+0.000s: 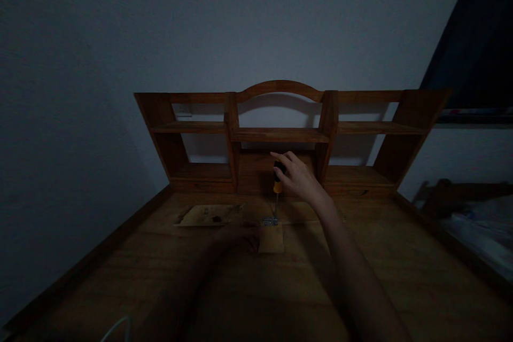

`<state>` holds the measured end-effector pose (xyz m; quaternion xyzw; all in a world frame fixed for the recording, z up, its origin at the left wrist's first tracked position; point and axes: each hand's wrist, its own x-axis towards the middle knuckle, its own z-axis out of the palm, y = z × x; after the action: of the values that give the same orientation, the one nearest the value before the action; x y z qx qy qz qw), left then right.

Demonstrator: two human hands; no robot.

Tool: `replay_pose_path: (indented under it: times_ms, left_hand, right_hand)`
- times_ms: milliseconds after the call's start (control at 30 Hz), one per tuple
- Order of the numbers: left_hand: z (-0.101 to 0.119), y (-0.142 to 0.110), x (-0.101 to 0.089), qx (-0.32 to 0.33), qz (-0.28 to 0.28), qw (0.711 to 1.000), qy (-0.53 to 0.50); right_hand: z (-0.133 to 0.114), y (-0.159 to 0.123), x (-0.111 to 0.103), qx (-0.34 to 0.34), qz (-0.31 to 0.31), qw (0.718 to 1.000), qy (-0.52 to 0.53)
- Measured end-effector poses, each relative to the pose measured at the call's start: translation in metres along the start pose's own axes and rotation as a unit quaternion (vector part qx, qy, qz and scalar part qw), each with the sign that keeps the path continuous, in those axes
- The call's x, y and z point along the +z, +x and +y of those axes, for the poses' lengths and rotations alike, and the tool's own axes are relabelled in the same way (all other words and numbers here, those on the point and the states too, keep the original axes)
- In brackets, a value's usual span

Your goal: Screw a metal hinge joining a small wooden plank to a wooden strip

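Observation:
My right hand (296,176) is closed round the black and orange handle of a screwdriver (277,184) that stands upright. Its tip rests on a small metal hinge (271,220) at the far edge of a small pale wooden block (271,239) on the wooden desk (401,278). My left hand (236,236) lies in shadow beside the block, touching its left edge; its fingers are too dark to make out.
A flat pale wooden board (208,215) lies on the desk to the left. A wooden shelf unit (280,133) with bare compartments stands along the desk's back against the wall. A white cable (116,328) shows at the near left. Dim clutter sits off the desk's right edge.

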<state>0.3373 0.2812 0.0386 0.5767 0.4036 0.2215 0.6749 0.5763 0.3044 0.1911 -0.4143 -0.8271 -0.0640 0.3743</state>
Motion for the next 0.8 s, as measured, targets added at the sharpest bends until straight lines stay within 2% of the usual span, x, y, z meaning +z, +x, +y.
replay_pose_path:
  times_ms: [133,367,600,700,800]
  left_hand:
    - [-0.002,0.001,-0.003,0.001,-0.021,1.000,0.010]
    - [-0.004,0.001,-0.003,-0.003,0.002,1.000,-0.011]
    - [0.000,-0.003,0.003,0.012,-0.001,1.000,0.010]
    - [0.005,-0.005,-0.003,0.003,-0.013,0.998,0.054]
    - [0.022,-0.014,-0.014,0.001,0.047,0.985,0.168]
  right_hand:
    - [-0.006,-0.002,-0.006,-0.005,-0.017,1.000,0.006]
    - [-0.013,-0.002,-0.004,0.027,-0.016,0.996,-0.084]
    - [-0.019,-0.003,-0.007,0.021,-0.045,0.997,-0.067]
    - [-0.021,-0.004,-0.006,0.038,-0.036,0.992,-0.118]
    - [-0.019,-0.003,-0.003,0.050,-0.030,0.987,-0.150]
